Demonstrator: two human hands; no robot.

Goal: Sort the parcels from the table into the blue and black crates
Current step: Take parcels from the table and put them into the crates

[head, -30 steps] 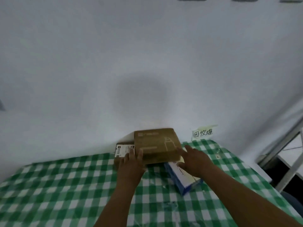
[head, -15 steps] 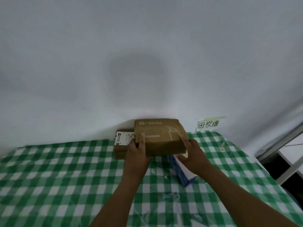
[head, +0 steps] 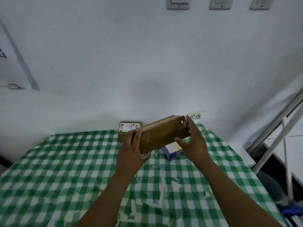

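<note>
Parcel (head: 164,133): plain brown cardboard box, flat and oblong, w/ a seam of glossy clear tape shining at its upper R end. No label shows on the faces turned to the camera.

Orientation: long axis runs diagonally, from lower L (near the person) to upper R (toward the wall (head: 147,63)). R end is raised, so the box is tilted, broad face turned toward the viewer. It is held clear of the table (head: 65,169), above its far edge.

Grip: left hand (head: 136,151) clasps the lower L end, fingers laid over the broad face, thumb tucked under the bottom edge. Right hand (head: 193,141) takes the upper R end, fingers reaching up along the end face, thumb spread onto the lower long edge. Box thus spans the gap betw. both hands, each clamped on one end.

Surroundings: table covered w/ green-and-white check cloth. Labelled box (head: 129,128), brown w/ a white sticker, lies at the wall behind the L end of the parcel. Blue-and-white box (head: 173,151) lies on the cloth below the parcel, partly hidden by the R wrist. Handwritten note (head: 196,116) on the wall just beside the R fingertips. Switches (head: 177,4) at top; metal frame (head: 278,136) at R.
</note>
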